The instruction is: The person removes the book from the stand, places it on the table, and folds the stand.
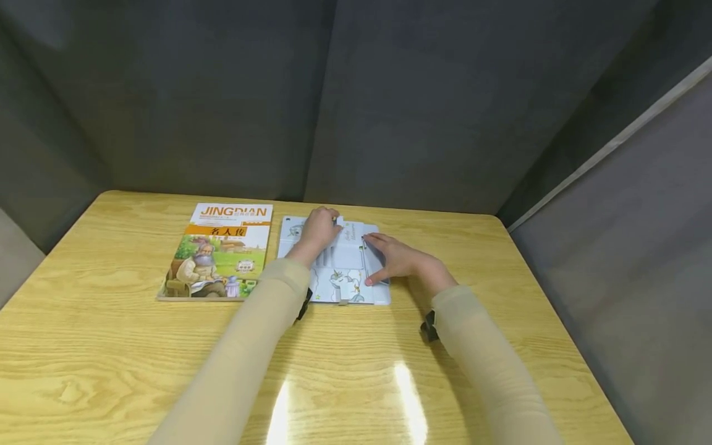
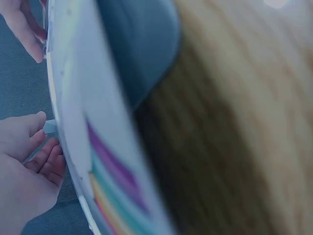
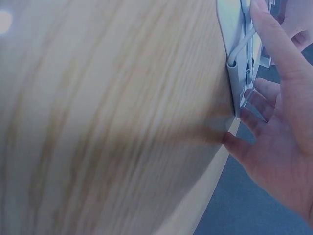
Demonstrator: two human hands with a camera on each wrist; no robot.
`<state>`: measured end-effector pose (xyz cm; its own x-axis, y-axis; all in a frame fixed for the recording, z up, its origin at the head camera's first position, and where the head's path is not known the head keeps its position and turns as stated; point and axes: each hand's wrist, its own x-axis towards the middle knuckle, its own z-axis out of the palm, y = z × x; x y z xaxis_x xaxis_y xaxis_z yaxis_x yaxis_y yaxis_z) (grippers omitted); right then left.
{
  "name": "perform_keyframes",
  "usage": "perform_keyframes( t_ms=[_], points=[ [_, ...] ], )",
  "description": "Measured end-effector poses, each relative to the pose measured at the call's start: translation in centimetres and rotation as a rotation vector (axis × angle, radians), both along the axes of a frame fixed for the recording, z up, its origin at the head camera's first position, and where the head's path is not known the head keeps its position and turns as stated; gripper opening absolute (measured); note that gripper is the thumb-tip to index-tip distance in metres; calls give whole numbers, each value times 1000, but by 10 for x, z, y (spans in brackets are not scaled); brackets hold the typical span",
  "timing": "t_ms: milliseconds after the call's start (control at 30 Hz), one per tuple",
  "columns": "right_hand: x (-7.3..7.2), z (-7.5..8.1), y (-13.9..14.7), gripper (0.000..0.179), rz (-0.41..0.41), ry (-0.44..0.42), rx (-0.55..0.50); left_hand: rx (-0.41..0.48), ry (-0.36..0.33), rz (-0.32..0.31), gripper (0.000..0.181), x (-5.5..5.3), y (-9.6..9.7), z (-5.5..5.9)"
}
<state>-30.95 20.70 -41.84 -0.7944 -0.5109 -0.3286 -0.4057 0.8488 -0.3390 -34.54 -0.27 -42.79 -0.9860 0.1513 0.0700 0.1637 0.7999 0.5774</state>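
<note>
A pale folding book stand (image 1: 347, 283) printed with a unicorn lies flat on the table under both hands; its rainbow-printed panel (image 2: 98, 147) looms close in the left wrist view. At its far edge my left hand (image 1: 319, 232) pinches a small pale tab (image 2: 50, 126) of the stand between thumb and fingers. My right hand (image 1: 402, 259) spreads over the right side, fingers at the far part and thumb nearer me. In the right wrist view, its fingertips (image 3: 252, 115) touch or nearly touch the stand's edge beside a bent wire bracket (image 3: 239, 49).
Left of the stand lies a picture-covered book (image 1: 222, 253), face up, a narrow gap between them. The wooden table (image 1: 334, 371) ends at a dark grey partition (image 1: 222, 123) behind; another grey panel (image 1: 628, 247) stands at the right.
</note>
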Motion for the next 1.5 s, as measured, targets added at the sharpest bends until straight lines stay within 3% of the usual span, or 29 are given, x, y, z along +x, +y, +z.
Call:
perform_keyframes(
  t_ms=[333,667,800,1100,1300,1500],
  points=[
    [0,-1,-3,116,11,-18,-18,-63,-23,21,37,4,1,2],
    [-5,10,-5,113,26,-28,28,60,-53,-57,55,6,-13,9],
    [-3,23,-6,105,21,-7,-8,55,-63,-107,57,15,-26,24],
    [10,71,4,94,-16,54,-85,0,-13,-179,60,41,-56,73],
    [24,96,15,88,-14,137,-142,-55,52,-213,65,66,-77,98],
    [41,109,22,85,-36,255,-181,-59,78,-217,67,93,-101,114]
  ],
)
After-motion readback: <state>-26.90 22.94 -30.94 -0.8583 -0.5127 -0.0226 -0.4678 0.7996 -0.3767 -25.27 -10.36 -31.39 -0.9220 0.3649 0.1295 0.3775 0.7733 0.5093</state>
